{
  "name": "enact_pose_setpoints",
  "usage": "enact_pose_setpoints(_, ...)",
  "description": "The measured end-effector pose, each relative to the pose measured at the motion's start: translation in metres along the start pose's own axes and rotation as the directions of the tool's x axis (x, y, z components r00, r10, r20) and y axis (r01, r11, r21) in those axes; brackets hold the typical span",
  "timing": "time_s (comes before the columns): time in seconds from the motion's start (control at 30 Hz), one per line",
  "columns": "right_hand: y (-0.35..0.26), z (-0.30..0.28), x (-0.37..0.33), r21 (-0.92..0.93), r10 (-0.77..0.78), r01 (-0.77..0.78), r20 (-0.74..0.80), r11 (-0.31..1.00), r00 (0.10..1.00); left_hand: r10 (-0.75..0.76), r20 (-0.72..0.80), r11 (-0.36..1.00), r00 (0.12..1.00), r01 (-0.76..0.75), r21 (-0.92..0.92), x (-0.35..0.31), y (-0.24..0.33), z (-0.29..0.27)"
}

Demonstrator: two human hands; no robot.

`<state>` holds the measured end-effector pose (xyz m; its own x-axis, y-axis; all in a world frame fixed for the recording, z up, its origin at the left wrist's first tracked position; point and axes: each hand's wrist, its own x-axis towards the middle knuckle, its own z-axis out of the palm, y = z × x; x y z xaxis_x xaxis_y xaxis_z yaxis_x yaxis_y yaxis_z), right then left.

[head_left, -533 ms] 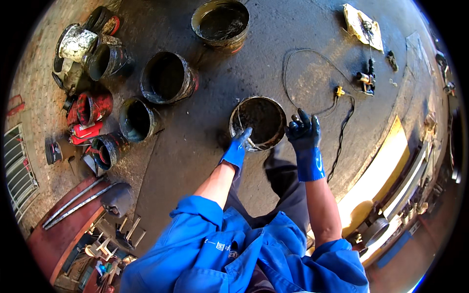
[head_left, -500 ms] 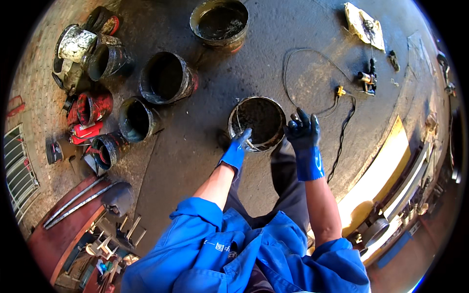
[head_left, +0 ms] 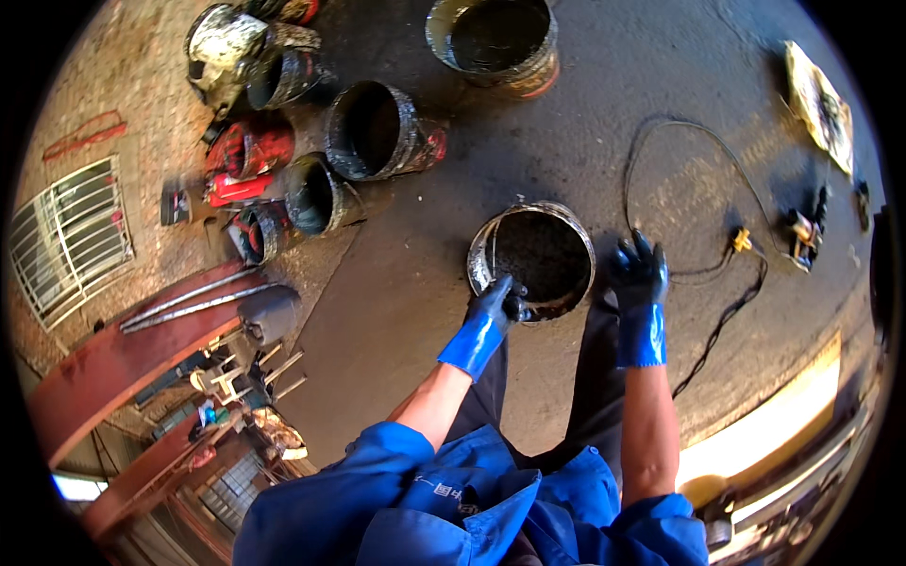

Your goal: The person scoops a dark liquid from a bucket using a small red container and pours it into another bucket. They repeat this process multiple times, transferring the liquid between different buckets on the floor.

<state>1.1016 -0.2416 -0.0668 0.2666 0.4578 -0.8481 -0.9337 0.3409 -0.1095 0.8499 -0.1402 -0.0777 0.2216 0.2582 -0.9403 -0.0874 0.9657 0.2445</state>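
Observation:
A dirty round bucket (head_left: pixel 478 255), caked with dark residue and holding dark, lumpy material, stands on the floor in front of my legs. My left hand (head_left: pixel 494 307), in a blue glove with blackened fingers, is at its near left rim. Its fingers are curled around the thin wire handle, which is partly hidden by the glove. To the right of the bucket my right hand (head_left: pixel 641 278), gloved the same way, hangs apart from it. Its fingers are loosely spread and nothing is in them.
Several stained buckets (head_left: pixel 406 132) stand at the far left, and a large one (head_left: pixel 545 71) stands far ahead. A black cable (head_left: pixel 725 328) with a yellow connector (head_left: pixel 742 240) runs to a power tool (head_left: pixel 804 238) on the right. A red steel beam (head_left: pixel 104 373) lies left.
My view has turned left, so the floor things appear shifted right. My left hand stays at the bucket's near rim. My right hand stays beside the bucket, fingers still apart.

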Motion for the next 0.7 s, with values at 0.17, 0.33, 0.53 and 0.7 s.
enact_pose_setpoints(0.17, -0.017, -0.037, 0.011, -0.016, 0.016, -0.014, 0.076, 1.0, 0.997, -0.055, -0.157, 0.997, 0.986, 0.064, 0.054, -0.018, 0.002, 0.032)
enact_pose_setpoints(0.33, -0.013, -0.075, 0.036, -0.03, 0.003, -0.002, 0.008, 1.0, 1.0, -0.015, -0.155, 0.977, 0.988, 0.048, 0.21, -0.055, 0.018, 0.036)
enact_pose_setpoints(0.53, 0.02, -0.126, 0.091, -0.264, -0.09, 0.031, -0.214, 0.964, 0.973, -0.017, -0.198, 0.856, 0.98, 0.117, 0.503, -0.136, 0.053, 0.065)
enact_pose_setpoints(0.7, 0.073, -0.172, 0.132, -0.572, -0.14, 0.033, -0.145, 0.82, 0.979, -0.112, -0.232, 0.671, 0.966, 0.246, 0.7, -0.192, 0.084, 0.073)
